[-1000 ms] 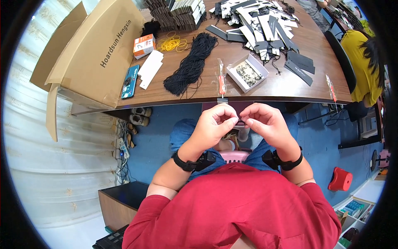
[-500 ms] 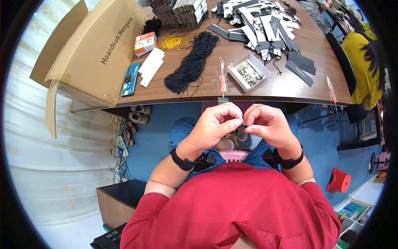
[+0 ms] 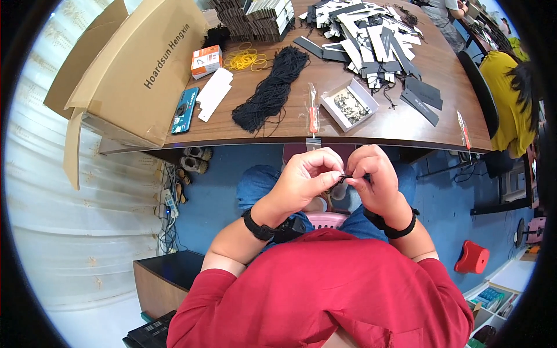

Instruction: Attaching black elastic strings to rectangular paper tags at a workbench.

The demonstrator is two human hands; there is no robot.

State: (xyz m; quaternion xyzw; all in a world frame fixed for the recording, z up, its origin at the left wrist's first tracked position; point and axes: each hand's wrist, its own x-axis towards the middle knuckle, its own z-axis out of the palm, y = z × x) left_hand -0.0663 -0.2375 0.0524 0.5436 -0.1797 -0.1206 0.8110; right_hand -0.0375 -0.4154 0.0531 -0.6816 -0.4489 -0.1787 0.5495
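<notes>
- The left hand (image 3: pixel 304 180) has thumb and index finger closed in a pinch on one end of a small black piece (image 3: pixel 344 178), seemingly cord.
- The right hand (image 3: pixel 376 177) pinches the other end between thumb and forefinger; its remaining fingers are curled.
- This black piece is held in the air over the lap, on the near side of the table (image 3: pixel 406 126); its exact shape is too small to tell.
- Half a second ago the piece showed as a dark bit bunched where the fingertips met; now a short dark strand spans the two pinches.
- The right hand has tilted since then, its knuckles raised higher and its wristband (image 3: pixel 400 230) turned.
- The left hand has kept much the same pose.
- On the table nothing has changed place: the black cord bundle (image 3: pixel 270 93) lies left, the orange-handled tool (image 3: pixel 314 120) near the edge, the open white box (image 3: pixel 362 120) of small metal pieces just to its right, and the pile of tags (image 3: pixel 371 43) farther off.
</notes>
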